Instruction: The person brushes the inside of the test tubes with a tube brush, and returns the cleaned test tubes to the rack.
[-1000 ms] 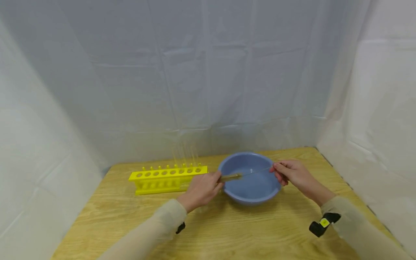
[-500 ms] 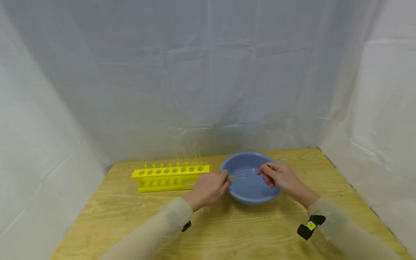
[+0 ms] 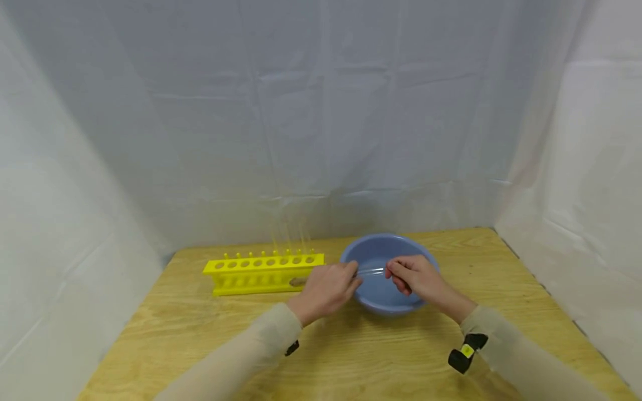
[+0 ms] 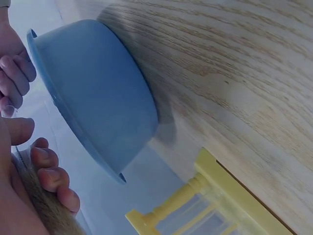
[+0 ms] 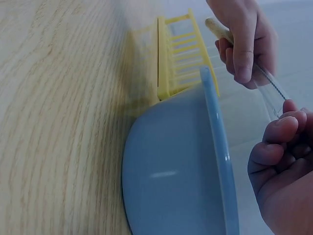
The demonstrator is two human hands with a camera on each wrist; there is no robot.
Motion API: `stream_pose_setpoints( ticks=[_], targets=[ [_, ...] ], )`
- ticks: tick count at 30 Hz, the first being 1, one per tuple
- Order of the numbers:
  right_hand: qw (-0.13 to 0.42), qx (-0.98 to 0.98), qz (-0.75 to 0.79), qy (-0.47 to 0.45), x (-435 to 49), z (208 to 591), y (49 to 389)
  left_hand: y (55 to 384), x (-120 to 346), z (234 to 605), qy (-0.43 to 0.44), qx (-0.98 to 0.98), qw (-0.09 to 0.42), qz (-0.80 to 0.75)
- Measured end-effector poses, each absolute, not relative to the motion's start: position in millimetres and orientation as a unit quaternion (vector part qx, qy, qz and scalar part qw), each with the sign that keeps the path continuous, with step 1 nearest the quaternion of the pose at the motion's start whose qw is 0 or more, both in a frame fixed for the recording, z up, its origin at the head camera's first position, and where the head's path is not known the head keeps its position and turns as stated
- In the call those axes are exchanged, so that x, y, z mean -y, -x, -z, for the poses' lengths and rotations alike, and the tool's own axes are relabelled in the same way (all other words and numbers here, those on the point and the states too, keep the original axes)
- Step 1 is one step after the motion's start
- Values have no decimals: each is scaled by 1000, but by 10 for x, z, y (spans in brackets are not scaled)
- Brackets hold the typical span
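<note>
Over the blue basin (image 3: 388,309), my left hand (image 3: 327,291) grips a clear glass test tube (image 3: 371,272) lying nearly level. A test tube brush runs through it: the tan bristles (image 3: 298,282) show left of that hand, and the twisted wire (image 5: 275,87) runs inside the glass toward the right. My right hand (image 3: 418,281) pinches the wire near the tube's right end, its fingertips (image 5: 281,129) close to the glass. In the left wrist view the bristles (image 4: 46,205) lie along the left palm. The right hand's grip on the wire is partly hidden.
A yellow test tube rack (image 3: 263,273) stands left of the basin, partly behind the left hand. Several clear tubes (image 3: 288,236) stand upside down on its rear pegs. The wooden table (image 3: 371,362) is bounded by white sheeting (image 3: 301,139) behind and at both sides.
My right hand has moved left, close to the left hand. The brush has slid left through the tube, its bristles passing from right of the left hand to its left.
</note>
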State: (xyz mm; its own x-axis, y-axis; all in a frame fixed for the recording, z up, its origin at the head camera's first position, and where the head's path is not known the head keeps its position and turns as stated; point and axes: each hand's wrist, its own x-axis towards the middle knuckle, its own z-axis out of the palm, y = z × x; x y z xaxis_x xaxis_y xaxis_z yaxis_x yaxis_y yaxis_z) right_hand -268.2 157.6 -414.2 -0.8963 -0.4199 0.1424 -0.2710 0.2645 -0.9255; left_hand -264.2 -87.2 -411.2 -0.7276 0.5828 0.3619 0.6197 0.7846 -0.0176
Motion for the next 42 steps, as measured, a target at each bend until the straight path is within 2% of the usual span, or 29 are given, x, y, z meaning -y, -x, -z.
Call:
stream_pose_setpoints(
  ticks=[10,17,21,27,38,40,42],
  targets=[
    [73,-799,549,235,-1613,4130,2673,2627,871,4117,324,926,185,47],
    [-9,-817,518,252,-1768,4092,2616,2643,869,4118,332,921,194,55],
    [-23,-813,508,283,-1796,4082,2585,2639,867,4123,328,925,186,51],
    [18,-808,542,229,-1773,4060,2558,2621,847,4149,336,923,184,31],
    [173,-693,698,56,-1699,3946,2571,2609,822,4161,357,906,226,17],
    [173,-697,693,54,-1696,3941,2569,2610,819,4162,357,906,227,16],
    [151,-727,666,74,-1707,3953,2562,2610,818,4160,355,908,222,22]
  ],
)
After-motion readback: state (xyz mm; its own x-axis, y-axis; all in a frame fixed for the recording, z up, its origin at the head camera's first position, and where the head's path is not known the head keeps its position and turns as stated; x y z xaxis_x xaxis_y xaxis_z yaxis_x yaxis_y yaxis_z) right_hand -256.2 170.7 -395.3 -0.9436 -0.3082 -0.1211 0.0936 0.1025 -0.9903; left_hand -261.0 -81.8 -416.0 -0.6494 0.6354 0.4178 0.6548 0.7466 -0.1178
